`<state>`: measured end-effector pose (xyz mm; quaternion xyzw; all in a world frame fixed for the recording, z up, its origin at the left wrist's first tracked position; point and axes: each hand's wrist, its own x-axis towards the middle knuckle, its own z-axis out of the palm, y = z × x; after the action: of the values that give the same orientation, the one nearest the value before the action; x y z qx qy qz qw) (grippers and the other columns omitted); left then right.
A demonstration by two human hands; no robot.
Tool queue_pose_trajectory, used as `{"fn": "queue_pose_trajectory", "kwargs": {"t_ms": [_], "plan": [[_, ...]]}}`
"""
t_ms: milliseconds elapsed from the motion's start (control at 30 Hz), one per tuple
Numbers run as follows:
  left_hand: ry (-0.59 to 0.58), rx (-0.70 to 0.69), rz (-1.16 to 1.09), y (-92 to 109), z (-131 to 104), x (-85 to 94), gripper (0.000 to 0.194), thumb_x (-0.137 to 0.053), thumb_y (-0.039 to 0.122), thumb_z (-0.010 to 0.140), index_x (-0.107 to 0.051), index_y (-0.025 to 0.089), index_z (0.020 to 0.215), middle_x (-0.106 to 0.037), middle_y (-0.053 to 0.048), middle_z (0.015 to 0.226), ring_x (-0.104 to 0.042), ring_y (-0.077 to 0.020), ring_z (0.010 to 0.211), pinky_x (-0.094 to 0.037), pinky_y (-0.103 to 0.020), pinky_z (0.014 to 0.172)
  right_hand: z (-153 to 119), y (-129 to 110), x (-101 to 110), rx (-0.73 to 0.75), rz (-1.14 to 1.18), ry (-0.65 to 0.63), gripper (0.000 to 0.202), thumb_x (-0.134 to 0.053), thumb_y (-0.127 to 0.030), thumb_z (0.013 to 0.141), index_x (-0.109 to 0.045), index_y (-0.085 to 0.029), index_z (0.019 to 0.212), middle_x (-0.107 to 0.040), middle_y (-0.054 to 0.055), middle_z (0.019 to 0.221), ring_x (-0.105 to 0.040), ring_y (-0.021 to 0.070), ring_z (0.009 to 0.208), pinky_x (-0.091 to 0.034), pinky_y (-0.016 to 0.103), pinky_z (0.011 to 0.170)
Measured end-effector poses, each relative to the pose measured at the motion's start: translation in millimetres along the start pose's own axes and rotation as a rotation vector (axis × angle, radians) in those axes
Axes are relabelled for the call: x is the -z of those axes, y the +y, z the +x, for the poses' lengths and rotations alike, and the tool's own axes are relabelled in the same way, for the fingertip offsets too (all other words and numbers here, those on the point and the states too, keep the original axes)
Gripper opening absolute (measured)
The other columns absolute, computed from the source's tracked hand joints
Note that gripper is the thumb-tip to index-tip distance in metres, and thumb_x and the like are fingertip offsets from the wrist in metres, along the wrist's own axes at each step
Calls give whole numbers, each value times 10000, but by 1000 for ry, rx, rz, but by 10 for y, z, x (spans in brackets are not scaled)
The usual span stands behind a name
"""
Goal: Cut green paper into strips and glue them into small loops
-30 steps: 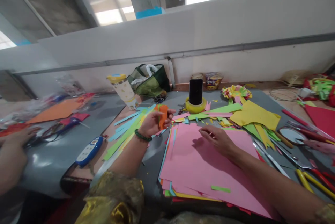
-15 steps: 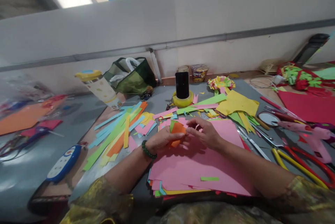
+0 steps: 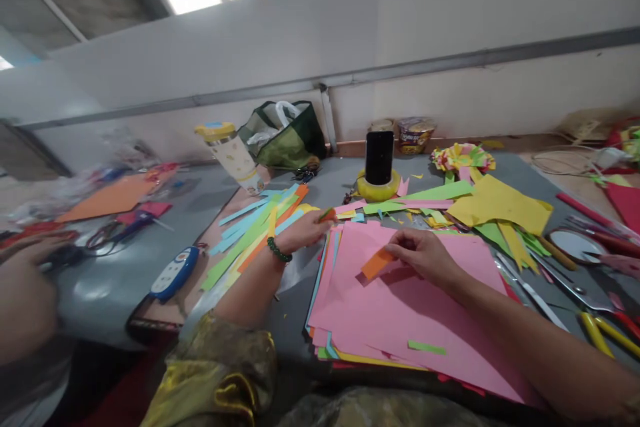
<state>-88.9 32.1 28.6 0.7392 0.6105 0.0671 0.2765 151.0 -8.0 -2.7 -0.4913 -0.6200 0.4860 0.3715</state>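
The step in hand looks like handling small cut pieces one at a time: a single orange strip [image 3: 375,266] is held out apart from the rest, above the pink sheets [image 3: 395,320] stacked on the worktop [image 3: 295,330]. The right hand [image 3: 423,255] has it pinched at one end between thumb and fingertips, the fingers nearly closed and curled lightly. The left hand [image 3: 303,230] is partly closed around a small orange-and-green piece [image 3: 327,215], just beyond the far left corner of the stack; it is small and blurred there, so it may be a few folded bits together rather than one.

As a judgement, any next move with the strip calls for a light pinch kept at its end, and a steady wrist so that the thin paper does not bend or twist.

The strip's long axis runs slantwise across the pink sheets, from the right fingertips at its far right end to a free end that points near and left, toward the person's left forearm. It seems to be lifted clear of the top sheet, with a shadow beside it. Nearer the person, a green scrap [image 3: 427,347] lies flat on the same sheets, its long axis running roughly left to right. Loose coloured strips [image 3: 255,234] fan out to the left of the stack.
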Motion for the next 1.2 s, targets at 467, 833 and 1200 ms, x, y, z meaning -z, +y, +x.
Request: {"fn": "queue_pose_trajectory", "kwargs": {"t_ms": [467,833,1200], "plan": [[183,-106,682,111,-196,-6,365,-404,263,915,-674,137,1126,-676,-177,1134,-624,-319,1072,-488,-438,901,16,-104,13,-283,122,-25,137,-677,-200,729,-577,-173,639,-570,-68,473,-397,41,318,-276,140,269],[212,-544,146,252,-220,-590,360,-512,466,893,-664,233,1121,-774,-46,958,-731,-235,793,-559,-305,674,29,-133,11,-231,171,-68,177,-626,-113,815,-546,-169,668,-559,-77,503,-525,55,435,-358,116,365],[467,-937,188,247,-150,-684,270,-430,262,944,-684,219,860,-750,-100,1013,-696,-231,891,-578,-335,734,-76,-233,111,-166,-273,-47,144,-590,-49,769,-583,-177,704,-602,-28,574,-596,137,544,-456,234,532]]}}
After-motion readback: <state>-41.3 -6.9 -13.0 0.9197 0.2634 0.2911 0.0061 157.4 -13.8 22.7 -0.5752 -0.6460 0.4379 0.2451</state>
